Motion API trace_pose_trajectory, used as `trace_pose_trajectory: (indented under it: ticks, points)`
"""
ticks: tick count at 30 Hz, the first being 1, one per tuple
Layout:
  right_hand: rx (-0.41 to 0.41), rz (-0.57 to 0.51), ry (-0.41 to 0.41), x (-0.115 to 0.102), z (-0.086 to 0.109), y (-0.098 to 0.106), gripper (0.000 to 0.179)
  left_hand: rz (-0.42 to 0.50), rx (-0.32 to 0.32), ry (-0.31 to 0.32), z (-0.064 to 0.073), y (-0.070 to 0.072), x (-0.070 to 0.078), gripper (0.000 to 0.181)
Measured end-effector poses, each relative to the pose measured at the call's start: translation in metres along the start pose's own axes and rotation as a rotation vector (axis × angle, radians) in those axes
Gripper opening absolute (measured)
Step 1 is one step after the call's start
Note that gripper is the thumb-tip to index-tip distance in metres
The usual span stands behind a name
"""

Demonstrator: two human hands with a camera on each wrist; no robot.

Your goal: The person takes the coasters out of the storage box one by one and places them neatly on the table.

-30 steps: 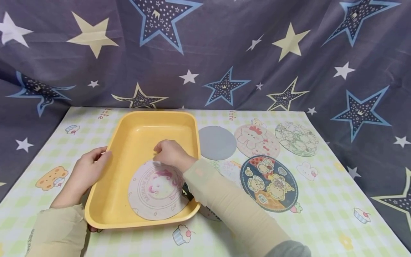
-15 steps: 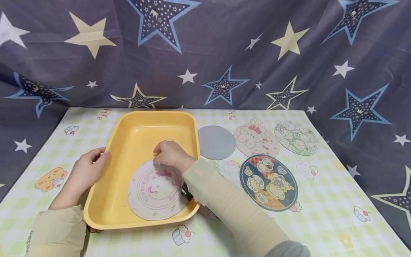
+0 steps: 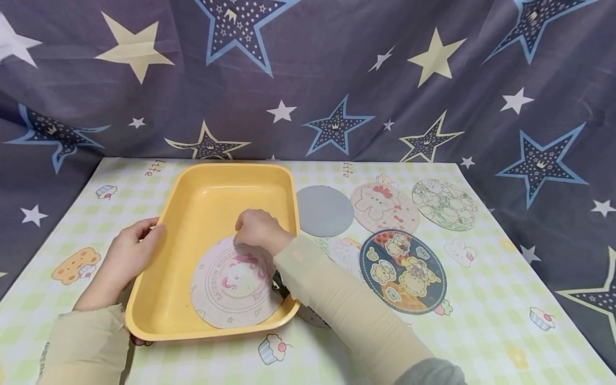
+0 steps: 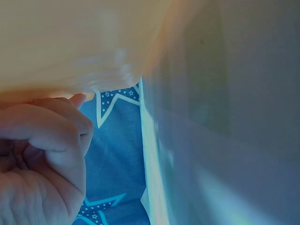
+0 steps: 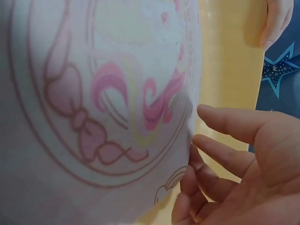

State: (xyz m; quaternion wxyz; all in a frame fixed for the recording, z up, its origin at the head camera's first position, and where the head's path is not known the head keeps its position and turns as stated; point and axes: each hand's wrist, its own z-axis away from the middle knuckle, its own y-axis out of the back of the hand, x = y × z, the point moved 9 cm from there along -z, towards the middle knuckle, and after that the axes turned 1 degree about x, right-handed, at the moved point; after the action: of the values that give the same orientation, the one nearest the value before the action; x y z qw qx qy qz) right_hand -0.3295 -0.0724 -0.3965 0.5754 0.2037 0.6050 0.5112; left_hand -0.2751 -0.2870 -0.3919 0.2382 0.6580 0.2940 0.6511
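Note:
The yellow tray point(image 3: 178, 278) lies on the table at left-centre. My left hand point(image 3: 129, 254) grips its left rim; in the left wrist view the curled fingers point(image 4: 68, 126) sit at the tray's edge. Inside the tray is a round whitish mat point(image 3: 236, 299) with a pink unicorn print. A dark mat point(image 3: 278, 283) shows from under its right side, mostly hidden by my sleeve. Over the tray, my right hand point(image 3: 260, 230) is at the far edge of the unicorn mat. The right wrist view shows its fingertips point(image 5: 206, 112) right at that edge, thumb and forefinger apart.
Right of the tray lie several more round mats: a plain grey one point(image 3: 325, 211), a pink bunny one point(image 3: 385, 208), a green-line one point(image 3: 444, 204) and a dark bear one point(image 3: 403, 271). Two more are partly behind the right arm. A starry curtain point(image 3: 366, 53) hangs behind the table.
My right hand has shifted slightly right along the mat's far edge. The unicorn mat and the left hand on the tray stay in place.

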Motion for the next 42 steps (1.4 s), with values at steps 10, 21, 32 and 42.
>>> trace_pose_trajectory:
  ticks: [10,21,32,42]
  points:
    - [-0.014,-0.059,-0.003,0.002,0.0,-0.003,0.024,-0.013,-0.006,-0.002,0.0,0.0,0.001,0.063]
    - [-0.067,-0.108,0.0,0.001,0.006,-0.007,0.013,-0.016,0.004,-0.002,0.0,0.001,0.002,0.062]
    - [-0.137,-0.029,0.011,-0.002,0.007,-0.014,0.034,-0.021,-0.013,0.015,0.0,-0.001,0.0,0.063]
    - [-0.193,-0.13,0.049,-0.003,0.007,-0.015,0.018,0.01,0.001,0.0,0.001,0.0,0.001,0.061]
